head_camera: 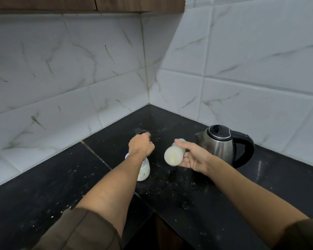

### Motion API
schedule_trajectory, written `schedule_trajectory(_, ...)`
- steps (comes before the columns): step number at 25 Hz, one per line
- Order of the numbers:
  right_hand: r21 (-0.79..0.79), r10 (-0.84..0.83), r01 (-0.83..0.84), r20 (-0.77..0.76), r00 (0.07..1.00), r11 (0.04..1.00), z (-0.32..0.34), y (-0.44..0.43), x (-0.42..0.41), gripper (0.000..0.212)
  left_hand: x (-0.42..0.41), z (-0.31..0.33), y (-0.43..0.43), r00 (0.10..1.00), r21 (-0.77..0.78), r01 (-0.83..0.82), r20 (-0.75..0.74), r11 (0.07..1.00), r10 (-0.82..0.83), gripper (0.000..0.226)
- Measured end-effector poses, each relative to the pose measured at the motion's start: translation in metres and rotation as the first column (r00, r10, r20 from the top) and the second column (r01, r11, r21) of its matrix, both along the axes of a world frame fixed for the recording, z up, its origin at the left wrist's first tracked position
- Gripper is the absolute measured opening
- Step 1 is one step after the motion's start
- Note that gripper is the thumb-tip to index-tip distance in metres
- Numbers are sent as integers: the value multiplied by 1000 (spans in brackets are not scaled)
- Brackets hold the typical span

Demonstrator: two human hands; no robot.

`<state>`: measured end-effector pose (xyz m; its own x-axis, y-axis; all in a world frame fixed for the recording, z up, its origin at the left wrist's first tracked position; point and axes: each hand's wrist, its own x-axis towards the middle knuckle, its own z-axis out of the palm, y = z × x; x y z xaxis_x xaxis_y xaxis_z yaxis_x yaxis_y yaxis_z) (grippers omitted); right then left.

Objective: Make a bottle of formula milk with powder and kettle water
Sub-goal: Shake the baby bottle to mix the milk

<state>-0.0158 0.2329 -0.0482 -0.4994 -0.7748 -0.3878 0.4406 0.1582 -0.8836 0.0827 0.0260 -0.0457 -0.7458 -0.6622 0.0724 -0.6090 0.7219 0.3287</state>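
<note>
Milk bottle (173,156) is held in right hand (195,157) above the bench (43,186), between left hand (141,145) and kettle (219,147). Its long axis is tipped nearly horizontal: round base is turned toward the camera, top end is pointed away toward the back wall. Whitish contents are seen thru the base. Right fingers (188,162) are wrapped round the body, w/ thumb laid near the top end. Left-hand fingers are curled fist-like over the bench; whether anything is pinched can't be told. A clear container (145,171) w/ whitish contents is stood upright, partly hidden under the left forearm. Kettle is stood at right, spout to the left, handle to the right. White specks are scattered over the bench.
</note>
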Motion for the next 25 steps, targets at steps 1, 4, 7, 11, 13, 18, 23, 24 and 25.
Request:
schedule_trajectory(1, 8, -90, 89, 67, 994, 996, -2, -1, -2, 53, 0, 1, 2, 1000, -3, -2, 2, 1000, 2, 45)
schedule_trajectory(4, 51, 41, -44, 55, 998, 998, 0, 2, -6, 62, 1, 3, 10, 1000, -12, -24, 7, 1000, 24, 45)
schedule_trajectory(7, -2, 173, -173, -3, 985, 985, -4, 7, -11, 68, 3, 4, 12, 999, -21, -48, 8, 999, 49, 43)
schedule_trajectory(11, -14, -28, 31, 172, 985, 999, -12, 10, -12, 58, 9, 3, 17, 995, -34, -95, 15, 995, 95, 43)
schedule_trajectory(13, 25, 151, -154, 85, 985, 988, -17, 10, -5, 65, 12, 1, 15, 994, -30, -109, 7, 994, 110, 43)
schedule_trajectory(18, -70, 3, 1, 53, 999, 998, -11, 4, -2, 70, 11, 2, 1, 996, -36, -93, -5, 995, 93, 44)
schedule_trajectory(23, -66, 179, -194, -189, 965, 979, 2, 6, 0, 80, -3, 5, -13, 999, -33, -29, -26, 999, 28, 41)
schedule_trajectory(24, -101, 146, -171, -220, 964, 980, 4, 8, -2, 81, -7, 5, -15, 1000, -32, -13, -28, 999, 12, 42)
schedule_trajectory(25, -150, 47, -83, -230, 972, 985, 7, 8, -3, 82, -10, 5, -16, 1000, -30, 2, -29, 1000, -3, 42)
